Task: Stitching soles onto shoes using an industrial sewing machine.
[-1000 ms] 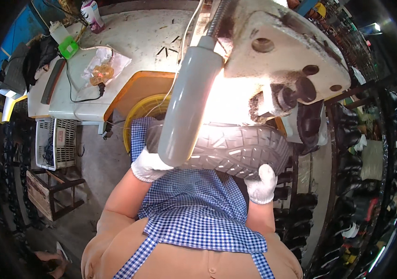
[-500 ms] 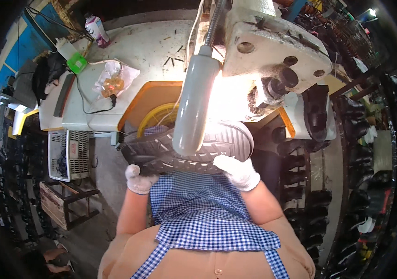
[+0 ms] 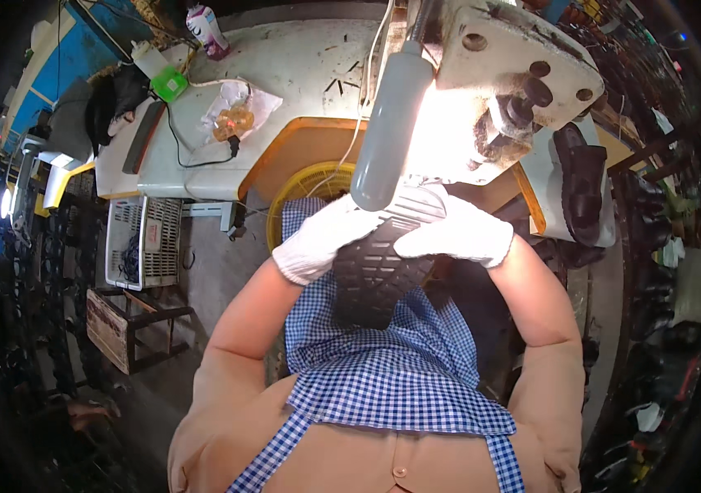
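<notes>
A black shoe (image 3: 373, 283) with a ridged tread is held sole up, one end at the lit machine (image 3: 482, 131) and the other by my apron (image 3: 392, 386). My left hand (image 3: 327, 237), in a white knit glove, is closed round the shoe's left side near its far end. On the opposite side, my gloved right hand (image 3: 459, 233) grips it, thumb lying across the sole. A grey tubular lamp (image 3: 392, 131) hangs just above and partly covers my left fingertips. The shoe's upper faces away and is hidden.
On the white worktable (image 3: 285, 74) lie a plastic bag (image 3: 239, 111) and a green-and-white bottle (image 3: 168, 82). Another black shoe (image 3: 581, 185) rests right of the machine. A yellow basket (image 3: 285, 214), a white crate (image 3: 143, 242) and a wooden stool (image 3: 133, 329) stand lower down.
The shoe has turned from lying crosswise to pointing lengthwise, its far end now near the machine. Both my hands have shifted forward, the left one also rightward along the shoe.
</notes>
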Motion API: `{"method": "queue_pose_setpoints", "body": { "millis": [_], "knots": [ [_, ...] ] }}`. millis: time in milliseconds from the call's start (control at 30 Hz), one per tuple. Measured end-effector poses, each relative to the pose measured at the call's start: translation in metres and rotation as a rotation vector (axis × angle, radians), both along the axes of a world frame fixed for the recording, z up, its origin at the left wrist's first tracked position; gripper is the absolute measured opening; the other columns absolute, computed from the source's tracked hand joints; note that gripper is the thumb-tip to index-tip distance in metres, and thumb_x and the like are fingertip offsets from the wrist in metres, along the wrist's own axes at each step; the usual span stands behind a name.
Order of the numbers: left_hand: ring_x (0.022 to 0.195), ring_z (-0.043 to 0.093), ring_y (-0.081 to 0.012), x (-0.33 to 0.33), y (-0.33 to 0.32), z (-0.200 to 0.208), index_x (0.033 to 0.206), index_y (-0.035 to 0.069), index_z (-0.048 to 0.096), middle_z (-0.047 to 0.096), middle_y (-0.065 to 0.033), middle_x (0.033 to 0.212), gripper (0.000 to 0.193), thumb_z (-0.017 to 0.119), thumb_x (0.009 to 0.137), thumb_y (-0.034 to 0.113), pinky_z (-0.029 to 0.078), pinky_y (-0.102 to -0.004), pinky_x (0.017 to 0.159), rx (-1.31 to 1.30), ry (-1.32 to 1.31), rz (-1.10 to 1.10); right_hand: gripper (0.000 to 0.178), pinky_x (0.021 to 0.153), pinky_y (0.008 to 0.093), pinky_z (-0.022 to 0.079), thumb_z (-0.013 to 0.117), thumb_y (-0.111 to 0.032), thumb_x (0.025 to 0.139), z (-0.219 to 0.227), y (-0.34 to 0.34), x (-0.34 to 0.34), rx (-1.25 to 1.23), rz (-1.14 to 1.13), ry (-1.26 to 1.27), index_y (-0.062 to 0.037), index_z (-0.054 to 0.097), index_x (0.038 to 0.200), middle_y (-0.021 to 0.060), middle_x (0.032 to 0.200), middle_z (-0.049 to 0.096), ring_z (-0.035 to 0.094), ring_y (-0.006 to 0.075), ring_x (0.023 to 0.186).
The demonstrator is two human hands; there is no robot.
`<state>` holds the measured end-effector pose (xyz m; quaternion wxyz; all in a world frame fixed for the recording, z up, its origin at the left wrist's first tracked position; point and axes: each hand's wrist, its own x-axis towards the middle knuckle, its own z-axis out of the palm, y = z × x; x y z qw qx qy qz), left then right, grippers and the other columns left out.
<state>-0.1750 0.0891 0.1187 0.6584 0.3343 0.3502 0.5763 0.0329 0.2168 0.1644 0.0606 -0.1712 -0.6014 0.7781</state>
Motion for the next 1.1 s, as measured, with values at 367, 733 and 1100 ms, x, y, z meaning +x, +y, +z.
{"method": "queue_pose_setpoints", "body": {
  "millis": [367, 733, 1100],
  "knots": [
    [0.114, 0.059, -0.0158, 0.057, -0.018, 0.002, 0.133, -0.001, 0.055, 0.062, -0.0098, 0.123, 0.036, 0.055, 0.104, 0.02, 0.048, -0.0309, 0.1, -0.078, 0.038, 0.415, 0.05, 0.092, 0.0367, 0.052, 0.074, -0.013, 0.09, -0.071, -0.087, 0.021, 0.763, -0.931, 0.058, 0.0056, 0.052, 0.131, 0.0179, 0.114, 0.065, 0.064, 0.0279, 0.1],
    [0.118, 0.059, -0.0298, 0.043, 0.009, 0.009, 0.135, 0.003, 0.049, 0.059, -0.0198, 0.126, 0.052, 0.065, 0.097, 0.034, 0.046, -0.0406, 0.103, -0.042, 0.802, 0.193, 0.055, 0.096, 0.0414, 0.051, 0.082, -0.022, 0.082, 0.023, 0.0, 0.047, 1.202, -0.206, -0.295, -0.0002, 0.063, 0.128, 0.0176, 0.12, 0.066, 0.065, 0.0308, 0.11],
    [0.114, 0.06, -0.0198, 0.045, 0.012, 0.015, 0.129, 0.002, 0.056, 0.064, -0.0117, 0.122, 0.048, 0.075, 0.088, 0.017, 0.048, -0.0359, 0.102, 0.037, 0.609, 0.47, 0.053, 0.083, 0.0382, 0.059, 0.087, -0.031, 0.076, 0.025, -0.01, 0.041, 1.36, -0.509, -0.368, -0.0024, 0.069, 0.117, 0.0165, 0.11, 0.072, 0.071, 0.0294, 0.097]
  ]
}}
